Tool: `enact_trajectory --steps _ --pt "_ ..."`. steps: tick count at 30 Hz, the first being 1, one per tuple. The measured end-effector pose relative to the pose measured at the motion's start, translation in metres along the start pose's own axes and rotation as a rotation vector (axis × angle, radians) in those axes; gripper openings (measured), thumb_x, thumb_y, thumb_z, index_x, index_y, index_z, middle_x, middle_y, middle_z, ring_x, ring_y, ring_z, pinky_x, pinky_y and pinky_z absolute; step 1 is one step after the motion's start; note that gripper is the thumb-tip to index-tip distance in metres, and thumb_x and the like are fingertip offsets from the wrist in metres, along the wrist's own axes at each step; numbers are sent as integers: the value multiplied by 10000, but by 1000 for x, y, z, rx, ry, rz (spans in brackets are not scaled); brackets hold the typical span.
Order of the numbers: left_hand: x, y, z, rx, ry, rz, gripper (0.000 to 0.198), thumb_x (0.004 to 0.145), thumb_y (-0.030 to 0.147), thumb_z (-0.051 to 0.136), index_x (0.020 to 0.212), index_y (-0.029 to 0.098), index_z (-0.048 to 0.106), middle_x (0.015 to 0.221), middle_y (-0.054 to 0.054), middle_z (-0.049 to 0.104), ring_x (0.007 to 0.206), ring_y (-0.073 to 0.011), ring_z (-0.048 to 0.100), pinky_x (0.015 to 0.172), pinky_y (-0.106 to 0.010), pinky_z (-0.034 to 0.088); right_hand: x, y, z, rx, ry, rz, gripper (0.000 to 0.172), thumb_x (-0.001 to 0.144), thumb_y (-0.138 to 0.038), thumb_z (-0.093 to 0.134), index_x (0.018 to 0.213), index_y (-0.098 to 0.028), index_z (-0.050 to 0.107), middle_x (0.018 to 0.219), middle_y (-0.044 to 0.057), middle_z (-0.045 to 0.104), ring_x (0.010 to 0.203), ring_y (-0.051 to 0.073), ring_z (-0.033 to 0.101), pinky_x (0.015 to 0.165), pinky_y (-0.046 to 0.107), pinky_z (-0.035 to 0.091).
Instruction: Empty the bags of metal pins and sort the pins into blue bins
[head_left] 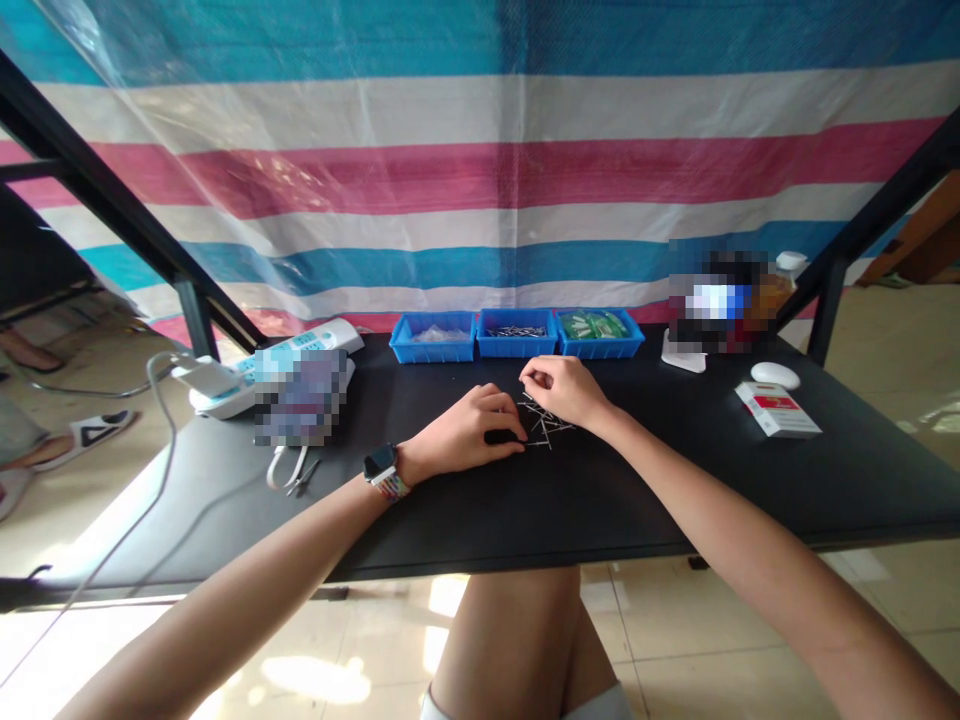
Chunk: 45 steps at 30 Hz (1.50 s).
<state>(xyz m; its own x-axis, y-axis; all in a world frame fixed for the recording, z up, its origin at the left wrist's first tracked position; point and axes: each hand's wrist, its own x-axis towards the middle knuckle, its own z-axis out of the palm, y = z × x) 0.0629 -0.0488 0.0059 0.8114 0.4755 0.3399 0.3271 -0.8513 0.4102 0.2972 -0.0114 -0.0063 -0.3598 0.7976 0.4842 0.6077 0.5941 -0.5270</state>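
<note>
My left hand (469, 432) rests on the black table (600, 490), fingers curled together over the left side of a small pile of thin metal pins (546, 425). What it grips, if anything, is hidden. My right hand (564, 388) hovers just above the same pile with thumb and fingers pinched on something I cannot make out. A watch with a coloured band (384, 470) sits on my left wrist.
Three blue trays stand at the back: one with clear bags (433, 338), one with metal pins (517, 333), one with green packets (598, 331). A white-blue device (225, 385) and tweezers (289, 470) lie left. A white mouse (775, 375) and red-white box (777, 410) lie right.
</note>
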Motion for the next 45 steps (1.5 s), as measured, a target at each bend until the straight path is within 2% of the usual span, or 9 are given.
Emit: enact_trajectory --steps 5,10,13,18,23,31,37,42,45 --pt "1 -1 -3 -45 52 -40 85 1002 187 650 953 211 716 998 -45 722 998 -222 636 965 -373 496 -2 -8 0 119 42 -49 137 919 -162 653 812 -195 732 720 2 664 608 134 538 614 276 395" --pt "-3 -14 -7 -104 330 -196 54 1010 189 585 977 207 624 972 -36 655 899 -189 614 836 -326 509 -6 -23 -4 429 11 39 106 923 -275 686 855 -199 716 743 2 681 569 132 572 538 264 423" --pt "-5 -20 -8 -114 419 -247 97 1065 262 548 1009 209 607 970 -40 639 858 -179 598 792 -317 502 -10 -31 -2 591 -35 121 115 897 -312 721 879 -205 683 723 -12 665 559 141 625 516 257 466" --pt "-5 -20 -8 -145 430 -266 177 1095 353 543 1013 210 608 987 -49 658 866 -179 617 805 -325 516 -13 -36 4 595 28 131 137 897 -338 735 883 -218 670 748 -6 665 595 149 642 549 265 531" --pt "-6 -19 -9 -196 440 -244 234 1031 401 682 1155 211 624 1074 -62 689 943 -196 667 861 -340 567 -12 -35 5 631 37 226 266 928 -474 710 849 -232 633 764 -6 642 557 141 611 484 255 496" --pt "-5 -13 -14 -100 455 -203 193 1057 385 642 1007 202 678 953 -49 662 870 -187 631 801 -322 549 -10 -33 8 704 43 251 430 917 -629 726 838 -218 630 731 -18 651 498 114 585 473 241 466" --pt "-5 -15 -14 -106 446 -198 196 1049 378 659 981 198 696 944 -46 662 873 -185 629 805 -317 539 -10 -32 10 744 31 253 405 936 -586 711 830 -204 631 725 -16 657 494 103 592 474 227 473" --pt "-5 -18 -14 -99 484 -230 209 1073 363 613 981 191 688 935 -45 645 838 -176 615 767 -310 509 -11 -37 9 796 71 286 367 838 -522 820 958 -210 667 843 -13 679 525 101 618 477 235 504" --pt "-5 -19 -15 -100 464 -230 252 1082 382 590 934 193 669 910 -45 649 838 -183 621 773 -319 498 -13 -40 7 785 86 243 289 834 -438 823 917 -216 660 779 -20 664 555 122 640 520 254 528"
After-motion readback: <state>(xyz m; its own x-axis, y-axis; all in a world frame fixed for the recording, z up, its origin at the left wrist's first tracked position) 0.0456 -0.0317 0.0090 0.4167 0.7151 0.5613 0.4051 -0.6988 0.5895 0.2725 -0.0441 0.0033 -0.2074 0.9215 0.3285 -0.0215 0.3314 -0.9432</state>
